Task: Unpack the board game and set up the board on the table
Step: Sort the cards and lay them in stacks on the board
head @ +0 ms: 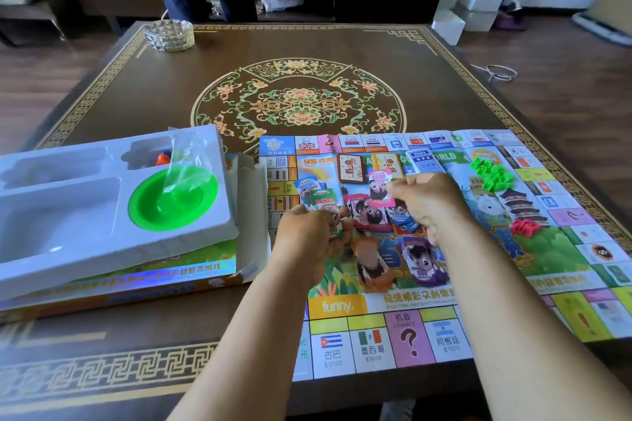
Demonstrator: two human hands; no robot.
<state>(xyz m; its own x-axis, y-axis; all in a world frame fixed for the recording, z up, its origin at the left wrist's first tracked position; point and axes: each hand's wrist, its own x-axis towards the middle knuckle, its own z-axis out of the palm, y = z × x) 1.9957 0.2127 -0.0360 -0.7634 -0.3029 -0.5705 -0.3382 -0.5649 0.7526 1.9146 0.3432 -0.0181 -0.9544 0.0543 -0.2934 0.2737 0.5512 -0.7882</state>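
Paper game board (427,301) lies unfolded and flat on the right half of the desk (307,44), creases visible, its near edge close to the desk's front edge. Left hand (307,239) is curled around a small stack of play-money notes (321,198), fingers gripping it from below. Right hand (427,202) pinches a single pink note (379,188) between thumb and fingers, held just above the board's centre. More notes are spread on the board: a fan of pink and blue ones (376,215) between the two hands, an orange note (369,267) and a purple note (424,263) nearer the person. Two card decks (352,169) sit on the board beyond the hands. Green plastic houses (490,174) are heaped on the board's right side, red pieces (525,227) in a smaller pile nearer. White plastic insert tray (113,202) rests on the game box (136,280) at the left of the desk, just beside the board; a green bowl (174,198) sits in one compartment with a clear plastic bag (186,161) over it. Glass ashtray (169,34) stands at the far left corner of the desk.
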